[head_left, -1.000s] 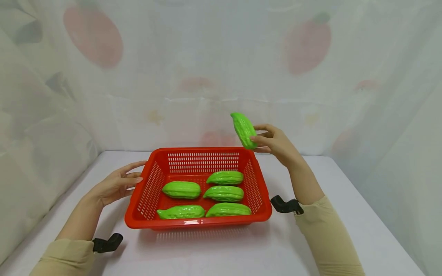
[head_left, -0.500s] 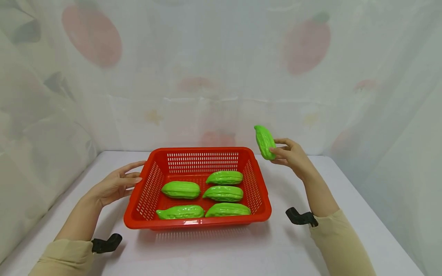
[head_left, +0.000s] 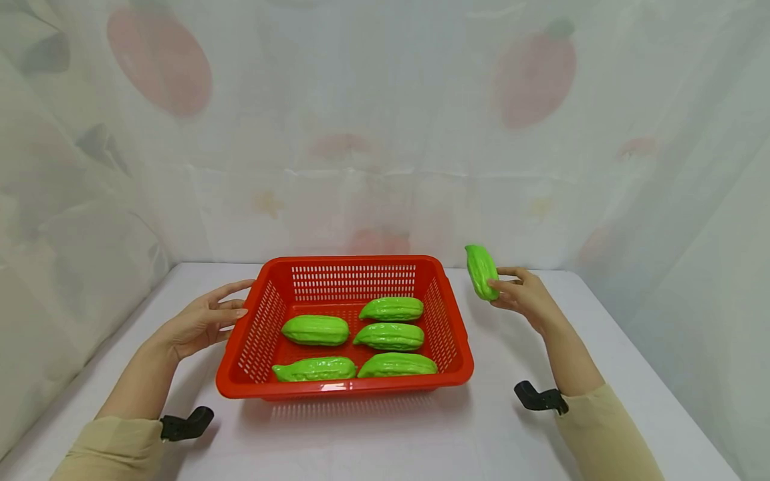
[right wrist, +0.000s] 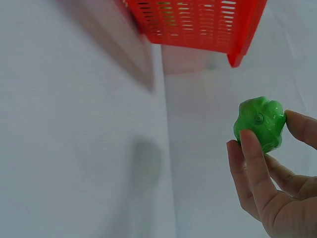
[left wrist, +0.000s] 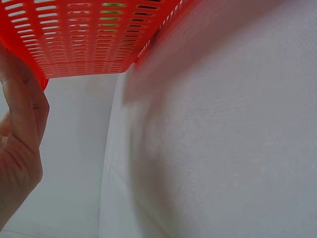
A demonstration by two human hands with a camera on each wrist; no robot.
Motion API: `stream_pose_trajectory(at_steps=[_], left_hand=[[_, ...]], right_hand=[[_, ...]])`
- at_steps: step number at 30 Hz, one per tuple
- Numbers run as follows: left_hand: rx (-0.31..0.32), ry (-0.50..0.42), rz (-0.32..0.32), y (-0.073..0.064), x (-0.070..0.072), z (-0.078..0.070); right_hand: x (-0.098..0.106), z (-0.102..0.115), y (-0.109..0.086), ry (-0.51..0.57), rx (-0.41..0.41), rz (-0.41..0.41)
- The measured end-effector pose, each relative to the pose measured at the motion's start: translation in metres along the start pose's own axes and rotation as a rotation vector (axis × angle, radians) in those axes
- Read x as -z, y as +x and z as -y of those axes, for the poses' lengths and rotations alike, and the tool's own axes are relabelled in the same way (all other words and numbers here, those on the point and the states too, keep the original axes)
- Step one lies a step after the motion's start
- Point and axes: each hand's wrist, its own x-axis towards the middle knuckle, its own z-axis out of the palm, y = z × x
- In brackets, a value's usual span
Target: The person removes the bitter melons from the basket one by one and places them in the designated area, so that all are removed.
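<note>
The right fingers (right wrist: pixel 254 157) pinch the green gourd (head_left: pixel 482 272) just left of them; its glossy skin probably wants firm, even pressure. The left fingers (head_left: pixel 231 289), spread, touch the red basket (head_left: pixel 289 390).

The basket (head_left: pixel 409 383) looks like smooth, glossy plastic with bright highlights. The raised vegetable (head_left: pixel 481 272) and the vegetables (head_left: pixel 315 331) inside have shiny, plastic-looking, ridged skins. The tablecloth (head_left: pixel 373 441) is matt and finely textured. The curtain (head_left: pixel 385 100) appears thin, creased, faintly glossy; the sleeves (head_left: pixel 607 434), matt cloth; the wrist mounts (head_left: pixel 188 424), dark plastic.
</note>
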Motion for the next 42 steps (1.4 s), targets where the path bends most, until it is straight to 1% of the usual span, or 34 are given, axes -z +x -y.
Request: stream_pose_trajectory(at_steps=[5, 11, 17, 22, 27, 33, 42], left_hand=[[0.0, 0.008, -0.006, 0.0, 0.0, 0.0], [-0.002, 0.005, -0.002, 0.001, 0.001, 0.001], [-0.005, 0.007, -0.002, 0.002, 0.002, 0.002], [0.004, 0.02, -0.016, 0.002, 0.001, 0.001], [0.012, 0.031, -0.03, 0.002, 0.001, 0.001], [0.014, 0.031, -0.021, 0.002, 0.002, 0.001], [0.01, 0.023, -0.023, 0.001, 0.001, 0.002]], right_hand=[[0.002, -0.015, 0.0, -0.021, -0.043, -0.01], [0.002, -0.03, 0.001, -0.016, -0.067, -0.022], [0.002, -0.043, 0.003, -0.019, -0.094, -0.019], [0.002, -0.052, 0.003, -0.027, -0.12, -0.021], [0.002, -0.057, 0.003, -0.056, -0.145, -0.008], [0.0, -0.062, 0.004, -0.075, -0.151, -0.007], [-0.001, -0.059, 0.002, -0.082, -0.153, -0.001]])
